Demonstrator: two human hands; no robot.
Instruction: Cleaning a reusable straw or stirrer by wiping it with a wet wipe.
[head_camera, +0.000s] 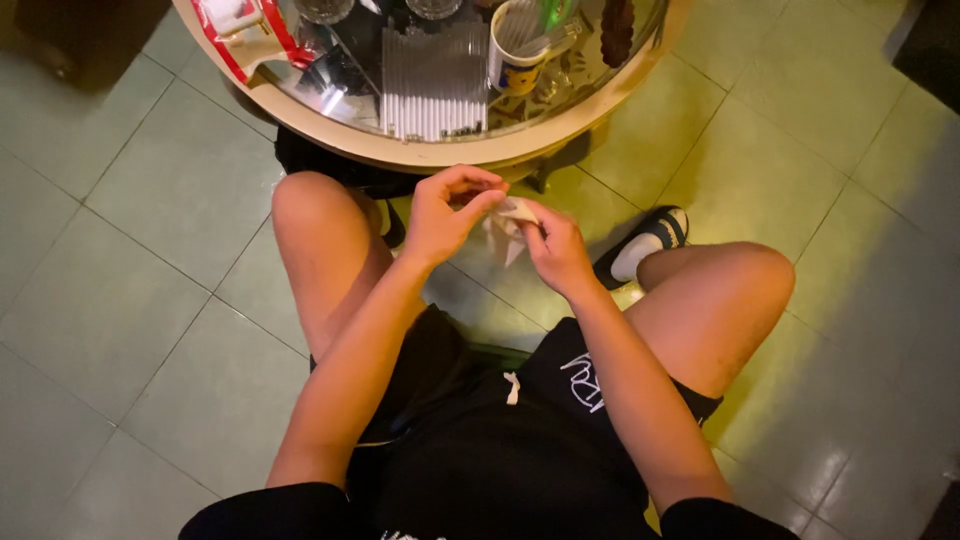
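Observation:
Between my bare knees, my left hand (447, 213) and my right hand (556, 245) meet over a small crumpled piece of white paper (506, 226). Both hands pinch it with their fingertips, the left from above, the right from the side. Part of the paper is hidden by my fingers. I sit in black shorts just in front of a round glass-topped table (420, 152).
On the table lie a row of white tubes in a clear ribbed tray (433, 92), a paper cup (515, 62) holding sticks, two glasses and a red-and-white packet (240, 30). A foot in a black-and-white slipper (645, 245) rests on the green tiled floor (130, 290).

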